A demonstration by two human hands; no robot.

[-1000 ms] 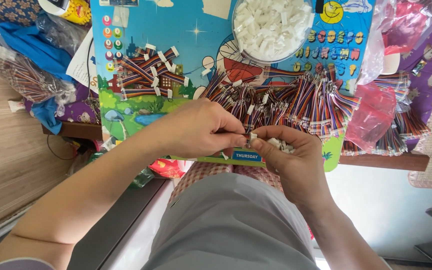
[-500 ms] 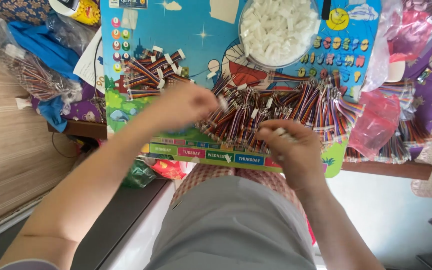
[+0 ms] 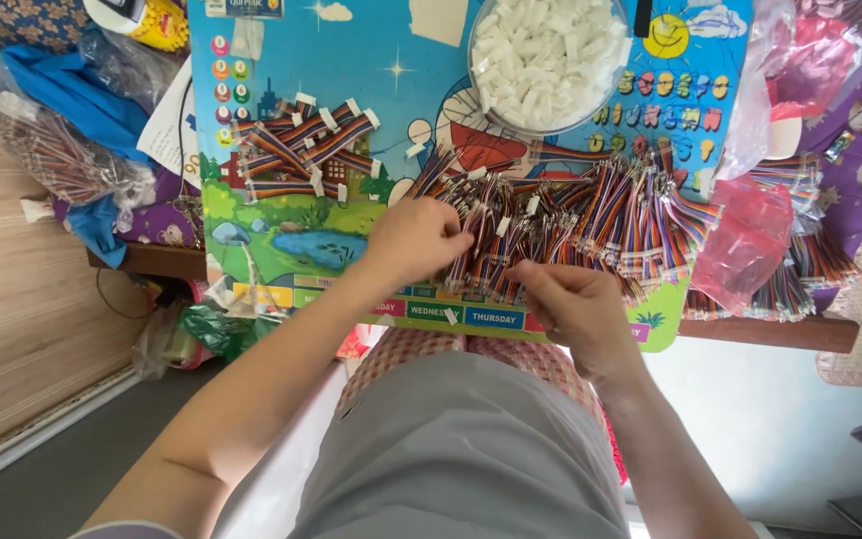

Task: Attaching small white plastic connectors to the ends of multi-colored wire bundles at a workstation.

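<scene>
Left hand (image 3: pixel 413 238) pinching into rainbow wire pile (image 3: pixel 571 225), centre board; right hand (image 3: pixel 573 299) at 5 o'clock, fingers curled, contents unclear; wires light, limp, tangle-prone; best gripped near tips

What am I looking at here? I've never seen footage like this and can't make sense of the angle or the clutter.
The picture comes from a camera worn on a person's head, looking down at their own lap and two bare hands. The left hand reaches into a big pile of short rainbow-coloured ribbon wires. The right hand is curled at the pile's near edge, fingers pinched; what it grips is too small to tell. The wires lie on a colourful cartoon board resting on a small table. A smaller wire bundle pile with white ends sits to the left, and a clear bowl of white plastic connectors stands at the far side.
</scene>
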